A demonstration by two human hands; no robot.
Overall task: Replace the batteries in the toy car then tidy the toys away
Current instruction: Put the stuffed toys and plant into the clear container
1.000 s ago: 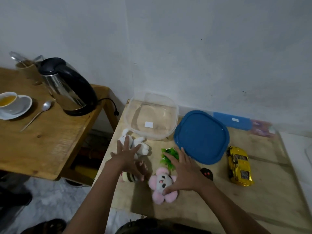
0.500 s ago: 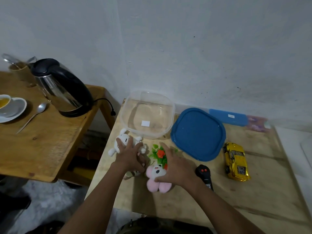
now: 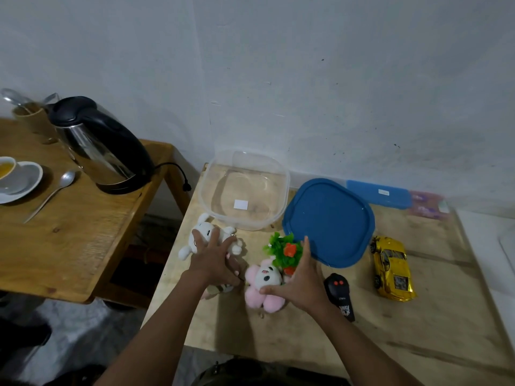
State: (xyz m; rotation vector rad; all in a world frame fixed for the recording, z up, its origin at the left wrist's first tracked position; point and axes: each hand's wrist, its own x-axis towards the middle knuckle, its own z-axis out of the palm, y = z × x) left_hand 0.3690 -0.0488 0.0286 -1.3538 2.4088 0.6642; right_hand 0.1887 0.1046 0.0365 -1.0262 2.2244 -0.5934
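A yellow toy car [image 3: 391, 266] lies at the right of the pale wooden table [image 3: 418, 330], with a black remote [image 3: 338, 295] to its left. My left hand [image 3: 214, 260] rests with spread fingers on a white plush bunny [image 3: 207, 231]; a small striped toy [image 3: 221, 288] peeks out under the wrist. My right hand [image 3: 298, 285] is cupped beside a pink plush [image 3: 263, 286], thumb against it, fingers straight along a green plastic plant with orange flowers [image 3: 284, 249]. Neither hand is closed around anything. An empty clear plastic tub [image 3: 204, 190] stands behind the toys.
The tub's blue lid [image 3: 328, 221] lies right of it, a flat blue box [image 3: 379, 193] against the wall. A second wooden table [image 3: 69, 246] at the left carries a kettle [image 3: 100, 146], a cup on a saucer [image 3: 14, 176] and a spoon [image 3: 53, 190]. A floor gap separates the tables.
My left hand has slid further onto the white bunny. My right hand has drawn back off the pink plush and plant, so both show more fully.
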